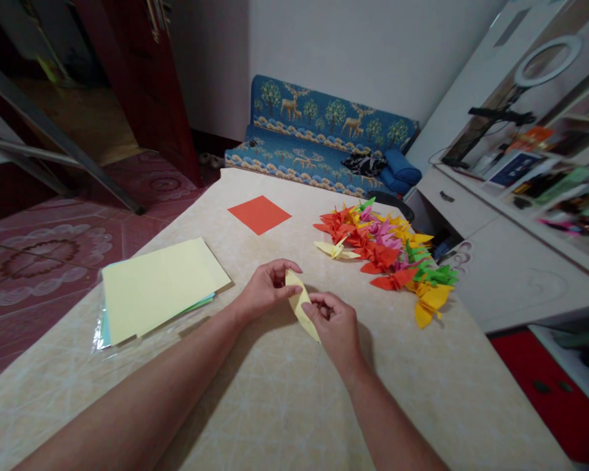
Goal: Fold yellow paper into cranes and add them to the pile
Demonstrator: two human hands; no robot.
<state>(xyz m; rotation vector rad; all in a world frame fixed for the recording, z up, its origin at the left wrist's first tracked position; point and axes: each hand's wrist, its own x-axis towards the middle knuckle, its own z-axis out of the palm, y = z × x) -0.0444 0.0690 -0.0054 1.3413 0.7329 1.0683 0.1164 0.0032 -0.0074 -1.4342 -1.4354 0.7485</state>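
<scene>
Between my hands is a piece of pale yellow origami paper (300,307), folded into a narrow pointed shape and tilted above the table. My left hand (271,286) pinches its upper end between thumb and fingers. Lower down, my right hand (334,322) grips its right edge, thumb on top. The exact folds are too small to make out. Beyond my right hand sits a finished pale yellow paper crane (336,249), beside a pile of red, pink, orange and green paper cranes (380,252).
A red paper square (260,214) lies flat toward the table's far side. On the left, a stack of yellow paper (161,291) rests on a clear plastic wrapper. Behind the table (285,405) stands a blue patterned sofa (319,140); a white cabinet (520,261) is on the right.
</scene>
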